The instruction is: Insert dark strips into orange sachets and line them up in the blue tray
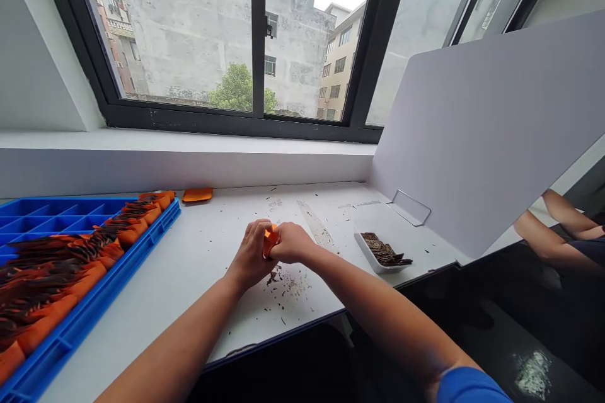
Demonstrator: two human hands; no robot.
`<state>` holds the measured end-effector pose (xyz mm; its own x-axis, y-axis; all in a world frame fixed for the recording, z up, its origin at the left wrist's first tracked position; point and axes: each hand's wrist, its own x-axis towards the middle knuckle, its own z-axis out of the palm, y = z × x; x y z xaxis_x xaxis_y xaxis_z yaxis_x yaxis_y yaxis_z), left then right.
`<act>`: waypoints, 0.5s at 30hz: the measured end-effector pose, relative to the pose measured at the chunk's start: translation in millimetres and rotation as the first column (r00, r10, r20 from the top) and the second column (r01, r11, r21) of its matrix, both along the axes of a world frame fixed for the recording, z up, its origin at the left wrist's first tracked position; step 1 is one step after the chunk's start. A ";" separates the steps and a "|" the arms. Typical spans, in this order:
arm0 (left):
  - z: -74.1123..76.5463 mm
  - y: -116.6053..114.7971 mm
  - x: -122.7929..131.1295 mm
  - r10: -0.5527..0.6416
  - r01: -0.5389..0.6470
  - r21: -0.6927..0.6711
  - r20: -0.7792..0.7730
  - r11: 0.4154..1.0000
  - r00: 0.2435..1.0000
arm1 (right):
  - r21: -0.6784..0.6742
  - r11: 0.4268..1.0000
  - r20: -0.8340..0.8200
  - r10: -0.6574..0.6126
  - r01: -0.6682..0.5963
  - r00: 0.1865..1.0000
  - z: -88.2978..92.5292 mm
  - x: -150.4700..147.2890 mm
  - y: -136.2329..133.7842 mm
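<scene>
Both of my hands meet above the white tabletop around a small, shiny orange piece (270, 242). My left hand (253, 253) is closed on its left side, fingers curled over it. From the right, my right hand (292, 243) pinches the same piece, and fingers cover most of it, so its exact kind does not show. Dark crumbs (288, 286) lie scattered on the table below and around my hands. To the right, a small white tray (368, 257) holds a pile of thin dark-brown strips (384, 249).
At left, a blue compartment tray (101, 305) bears rows of orange pieces with dark flat strips. One flat orange piece (197, 194) lies by its far corner. A pale divider panel (486, 126) stands at right, with another person's arms (548, 233) beyond. Windows (189, 31) are ahead.
</scene>
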<state>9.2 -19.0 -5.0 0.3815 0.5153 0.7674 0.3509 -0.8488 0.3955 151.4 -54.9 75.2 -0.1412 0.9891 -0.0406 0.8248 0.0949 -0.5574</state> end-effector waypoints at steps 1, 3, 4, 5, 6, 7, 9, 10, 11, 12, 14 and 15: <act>1.8 -0.3 -0.2 0.014 -0.014 0.002 0.004 1.000 1.000 | 0.000 1.000 -0.012 -0.019 0.019 1.000 0.1 0.7 1.3; 5.6 -0.8 -0.4 0.015 -0.015 0.001 0.012 1.000 1.000 | -0.010 0.999 -0.037 -0.050 0.050 0.998 -0.1 3.4 4.1; 7.4 -1.0 -0.5 0.005 -0.005 -0.001 0.010 1.000 1.000 | -0.018 0.998 -0.048 -0.064 0.063 0.997 -0.5 4.8 5.5; 8.9 -0.9 -0.6 -0.009 0.009 -0.003 0.001 1.000 1.000 | -0.027 0.997 -0.056 -0.078 0.076 0.995 -1.2 6.1 6.6; 10.2 -0.7 -0.9 -0.021 0.021 -0.005 -0.012 1.000 1.000 | -0.037 0.995 -0.064 -0.090 0.088 0.994 -2.0 7.3 7.6; 11.1 -0.4 -1.1 -0.032 0.032 -0.012 -0.026 0.999 0.999 | -0.049 0.994 -0.072 -0.101 0.097 0.992 -2.9 8.2 8.4; 12.0 0.6 -2.0 -0.051 0.049 -0.042 -0.051 0.998 0.997 | -0.079 0.991 -0.094 -0.111 0.104 0.989 -4.5 10.2 9.3; 11.9 1.2 -2.5 -0.058 0.054 -0.062 -0.059 0.997 0.997 | -0.095 0.990 -0.108 -0.113 0.103 0.988 -5.2 11.5 9.6; 11.6 2.0 -2.9 -0.062 0.057 -0.080 -0.062 0.995 0.996 | -0.110 0.989 -0.122 -0.114 0.101 0.986 -5.7 13.2 9.8; 11.0 2.8 -3.3 -0.064 0.058 -0.096 -0.062 0.994 0.996 | -0.124 0.987 -0.135 -0.115 0.098 0.984 -6.0 15.6 10.2; 9.5 4.8 -3.1 -0.067 0.060 -0.122 -0.056 0.991 0.996 | -0.143 0.985 -0.159 -0.116 0.093 0.980 -6.3 22.2 11.7; 8.8 5.8 -2.6 -0.067 0.060 -0.133 -0.049 0.989 0.997 | -0.140 0.986 -0.181 -0.112 0.087 0.977 -6.3 26.5 12.9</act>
